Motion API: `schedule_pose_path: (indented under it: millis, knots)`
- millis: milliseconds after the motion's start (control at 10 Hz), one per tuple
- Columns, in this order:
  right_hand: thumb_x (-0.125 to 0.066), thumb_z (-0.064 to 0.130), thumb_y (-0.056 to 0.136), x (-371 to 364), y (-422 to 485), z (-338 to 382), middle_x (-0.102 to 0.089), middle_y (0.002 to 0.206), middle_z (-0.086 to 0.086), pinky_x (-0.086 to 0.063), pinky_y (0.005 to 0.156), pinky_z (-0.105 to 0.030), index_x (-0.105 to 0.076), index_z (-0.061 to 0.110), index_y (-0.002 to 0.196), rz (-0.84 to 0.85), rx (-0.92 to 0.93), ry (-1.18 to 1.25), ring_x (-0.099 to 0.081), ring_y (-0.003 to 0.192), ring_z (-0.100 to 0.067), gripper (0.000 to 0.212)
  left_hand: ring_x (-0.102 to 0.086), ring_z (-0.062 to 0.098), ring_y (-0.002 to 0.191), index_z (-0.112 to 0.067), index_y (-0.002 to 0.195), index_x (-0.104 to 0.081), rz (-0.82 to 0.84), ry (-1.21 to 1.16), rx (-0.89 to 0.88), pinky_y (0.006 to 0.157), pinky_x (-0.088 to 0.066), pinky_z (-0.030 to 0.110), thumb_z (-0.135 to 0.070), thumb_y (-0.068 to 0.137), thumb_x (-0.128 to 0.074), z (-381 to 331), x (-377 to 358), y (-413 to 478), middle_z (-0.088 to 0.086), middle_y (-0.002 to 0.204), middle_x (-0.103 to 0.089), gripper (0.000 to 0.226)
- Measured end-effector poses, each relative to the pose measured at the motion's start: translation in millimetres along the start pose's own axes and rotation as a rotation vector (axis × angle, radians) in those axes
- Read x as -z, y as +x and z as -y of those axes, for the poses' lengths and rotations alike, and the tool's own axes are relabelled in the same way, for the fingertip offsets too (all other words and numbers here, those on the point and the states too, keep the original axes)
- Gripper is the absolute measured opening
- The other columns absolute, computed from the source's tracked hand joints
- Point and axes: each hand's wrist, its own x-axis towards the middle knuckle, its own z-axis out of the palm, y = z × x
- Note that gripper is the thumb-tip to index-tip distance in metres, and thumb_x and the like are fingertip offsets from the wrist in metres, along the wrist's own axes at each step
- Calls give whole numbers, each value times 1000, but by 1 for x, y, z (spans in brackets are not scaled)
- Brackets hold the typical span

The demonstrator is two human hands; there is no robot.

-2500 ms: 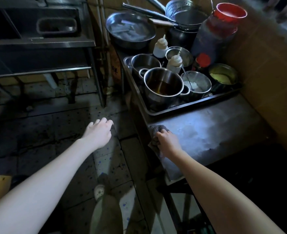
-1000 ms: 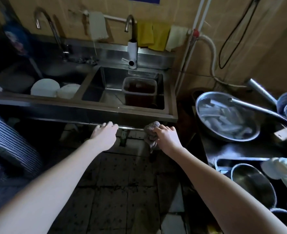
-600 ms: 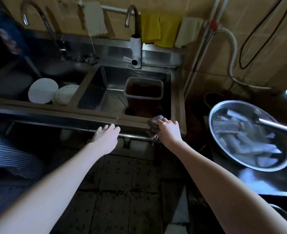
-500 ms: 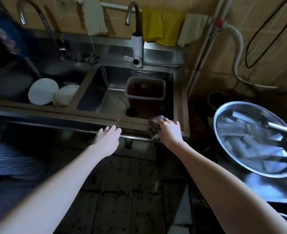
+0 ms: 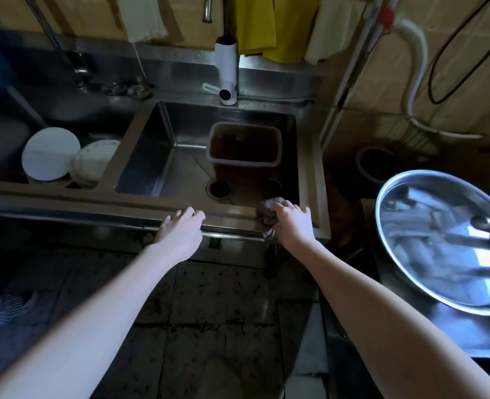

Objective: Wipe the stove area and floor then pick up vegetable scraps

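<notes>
My right hand (image 5: 291, 223) grips a bunched grey cloth (image 5: 268, 210) at the front right rim of the steel sink (image 5: 163, 156). The cloth hangs partly over the rim's front edge. My left hand (image 5: 180, 228) hovers with fingers spread over the sink's front rim, holding nothing. The dark tiled floor (image 5: 209, 312) lies below both arms. No stove or vegetable scraps can be made out in this view.
A plastic tub (image 5: 243, 145) of brown liquid stands in the basin under a white tap (image 5: 226, 73). White plates (image 5: 51, 156) sit in the left basin. A large steel bowl (image 5: 445, 243) rests on the counter at right. Cloths (image 5: 255, 24) hang on the wall.
I have turned from the counter with the pots to the sink, carrying the cloth. Over the last second both hands moved forward to the sink's front rim.
</notes>
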Motion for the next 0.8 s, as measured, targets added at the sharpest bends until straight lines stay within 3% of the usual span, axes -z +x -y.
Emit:
schedule_pose_path:
  millis: [500, 800]
  knots:
    - [-59, 13, 84, 0, -1, 2, -49, 134, -7, -36, 98, -42, -44, 20, 134, 94, -82, -9, -50, 117, -29, 52, -47, 25, 115, -18, 123, -47, 4, -9, -64, 99, -35, 41, -15, 95, -41, 6, 15, 5, 3, 126, -49, 29]
    - [-58, 10, 87, 30, -8, 6, -52, 128, -6, -36, 100, -42, -42, 20, 134, 41, -79, -13, -50, 118, -26, 50, -48, 25, 111, -17, 118, -50, -49, 4, -83, 97, -35, 39, -11, 93, -42, 5, 38, -2, 4, 121, -51, 26]
